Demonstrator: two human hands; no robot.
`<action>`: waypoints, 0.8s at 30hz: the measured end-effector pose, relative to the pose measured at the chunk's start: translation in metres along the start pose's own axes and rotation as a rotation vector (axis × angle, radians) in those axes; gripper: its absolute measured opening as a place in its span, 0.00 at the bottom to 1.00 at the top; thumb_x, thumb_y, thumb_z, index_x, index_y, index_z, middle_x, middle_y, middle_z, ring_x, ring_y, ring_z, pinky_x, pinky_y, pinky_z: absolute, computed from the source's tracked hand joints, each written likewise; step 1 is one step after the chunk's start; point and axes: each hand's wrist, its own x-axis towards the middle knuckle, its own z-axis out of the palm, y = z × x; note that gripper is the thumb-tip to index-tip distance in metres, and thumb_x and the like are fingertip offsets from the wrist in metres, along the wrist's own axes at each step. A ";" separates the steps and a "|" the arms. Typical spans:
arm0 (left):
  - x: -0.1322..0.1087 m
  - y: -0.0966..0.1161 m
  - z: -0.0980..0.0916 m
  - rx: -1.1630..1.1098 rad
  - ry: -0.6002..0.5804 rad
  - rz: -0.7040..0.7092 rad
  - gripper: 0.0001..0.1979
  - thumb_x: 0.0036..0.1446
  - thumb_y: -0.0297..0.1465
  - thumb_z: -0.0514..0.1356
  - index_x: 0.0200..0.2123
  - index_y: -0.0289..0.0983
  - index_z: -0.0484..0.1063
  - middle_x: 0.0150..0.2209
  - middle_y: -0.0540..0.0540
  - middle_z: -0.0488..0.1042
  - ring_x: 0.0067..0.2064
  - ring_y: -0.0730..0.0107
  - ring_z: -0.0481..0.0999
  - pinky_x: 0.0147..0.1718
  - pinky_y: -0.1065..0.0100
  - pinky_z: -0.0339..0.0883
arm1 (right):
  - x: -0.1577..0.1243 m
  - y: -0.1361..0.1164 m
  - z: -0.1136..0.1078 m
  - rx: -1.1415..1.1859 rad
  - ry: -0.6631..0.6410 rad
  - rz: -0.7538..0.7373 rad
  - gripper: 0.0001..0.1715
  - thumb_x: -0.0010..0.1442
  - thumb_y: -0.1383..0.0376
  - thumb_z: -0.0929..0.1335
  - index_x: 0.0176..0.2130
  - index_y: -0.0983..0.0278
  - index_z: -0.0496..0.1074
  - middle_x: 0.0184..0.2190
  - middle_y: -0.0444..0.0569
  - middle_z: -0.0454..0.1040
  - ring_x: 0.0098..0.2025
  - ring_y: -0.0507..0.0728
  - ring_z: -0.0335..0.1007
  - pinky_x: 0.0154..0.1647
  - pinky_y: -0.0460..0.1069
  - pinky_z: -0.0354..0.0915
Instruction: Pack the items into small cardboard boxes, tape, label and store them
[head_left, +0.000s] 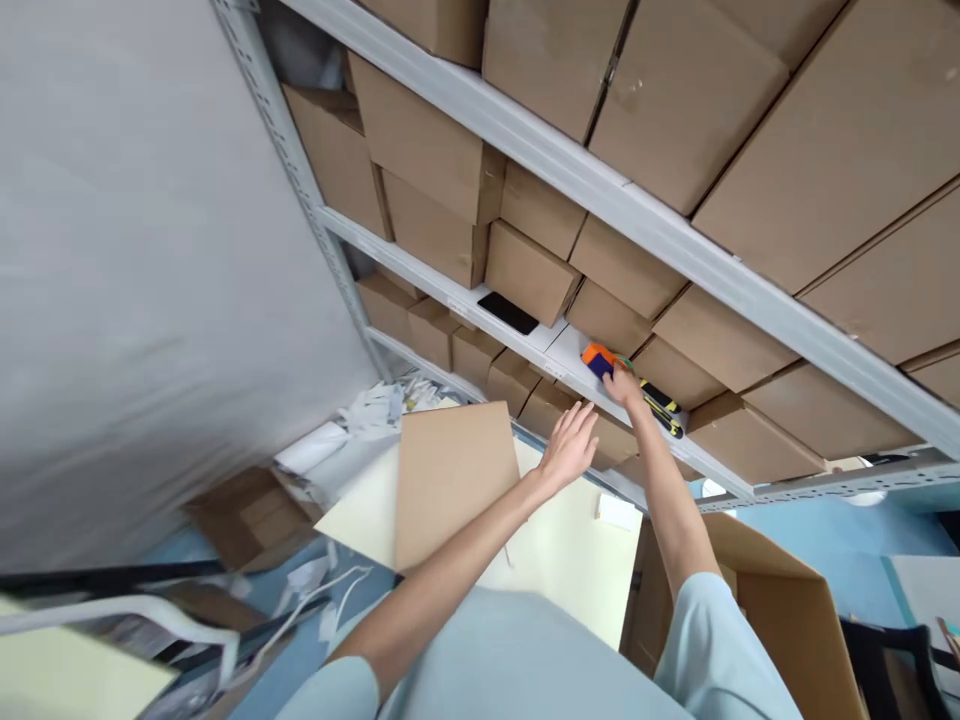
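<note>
My right hand (pixel 622 385) reaches up to the middle shelf, its fingers closed on an orange and dark-blue object (pixel 598 358) whose kind I cannot make out. Something small and green peeks out behind that hand. Just right of it on the shelf lie black-and-yellow utility knives (pixel 661 408), partly behind my wrist. My left hand (pixel 570 447) is stretched out flat with the fingers extended, holding nothing. It hovers over the pale yellow board and in front of the lower shelf. A flat brown cardboard sheet (pixel 457 480) lies on the pale board (pixel 577 540), below and left of that hand.
Cardboard boxes (pixel 532 270) fill the grey metal shelving (pixel 555 150). A black flat phone-like object (pixel 508 313) lies on the middle shelf. An open carton (pixel 780 610) stands at lower right. Another box (pixel 251 515), papers and cables lie at left by the grey wall (pixel 135 250).
</note>
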 end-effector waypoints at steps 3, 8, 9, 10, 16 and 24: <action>-0.039 -0.017 -0.002 0.021 -0.027 -0.078 0.27 0.73 0.34 0.53 0.72 0.37 0.68 0.76 0.36 0.65 0.79 0.47 0.58 0.76 0.40 0.58 | -0.006 0.009 0.021 0.062 0.228 -0.014 0.32 0.71 0.64 0.59 0.67 0.78 0.66 0.62 0.75 0.72 0.66 0.74 0.70 0.68 0.67 0.63; -0.127 -0.057 -0.010 0.075 -0.124 -0.300 0.28 0.75 0.38 0.52 0.72 0.33 0.66 0.76 0.34 0.64 0.78 0.46 0.59 0.77 0.43 0.55 | -0.068 0.017 0.130 0.357 0.553 -0.023 0.35 0.76 0.56 0.55 0.73 0.69 0.60 0.69 0.71 0.66 0.72 0.70 0.62 0.72 0.69 0.59; -0.144 -0.064 -0.010 0.090 -0.150 -0.347 0.29 0.75 0.38 0.52 0.73 0.32 0.65 0.76 0.33 0.64 0.79 0.46 0.58 0.78 0.42 0.54 | -0.090 0.014 0.161 0.433 0.510 0.009 0.34 0.77 0.56 0.54 0.73 0.69 0.60 0.69 0.70 0.67 0.72 0.69 0.62 0.72 0.68 0.59; -0.161 -0.071 -0.008 0.101 -0.184 -0.385 0.29 0.75 0.37 0.52 0.73 0.31 0.64 0.76 0.33 0.63 0.79 0.46 0.57 0.78 0.42 0.52 | -0.114 0.009 0.192 0.509 0.442 0.054 0.35 0.78 0.55 0.52 0.73 0.69 0.61 0.68 0.70 0.68 0.72 0.68 0.63 0.73 0.68 0.60; -0.218 -0.088 0.026 0.140 -0.361 -0.462 0.34 0.77 0.43 0.48 0.76 0.27 0.57 0.80 0.30 0.53 0.82 0.45 0.47 0.79 0.42 0.46 | -0.256 -0.037 0.321 0.874 -0.078 0.386 0.45 0.79 0.47 0.49 0.69 0.76 0.67 0.68 0.72 0.72 0.71 0.66 0.68 0.74 0.62 0.62; -0.216 -0.085 0.049 0.231 -0.480 -0.398 0.38 0.78 0.45 0.45 0.81 0.30 0.45 0.82 0.33 0.42 0.83 0.47 0.36 0.80 0.40 0.33 | -0.299 -0.070 0.349 1.239 -0.294 0.323 0.46 0.78 0.42 0.51 0.74 0.69 0.66 0.74 0.57 0.67 0.77 0.59 0.62 0.80 0.55 0.53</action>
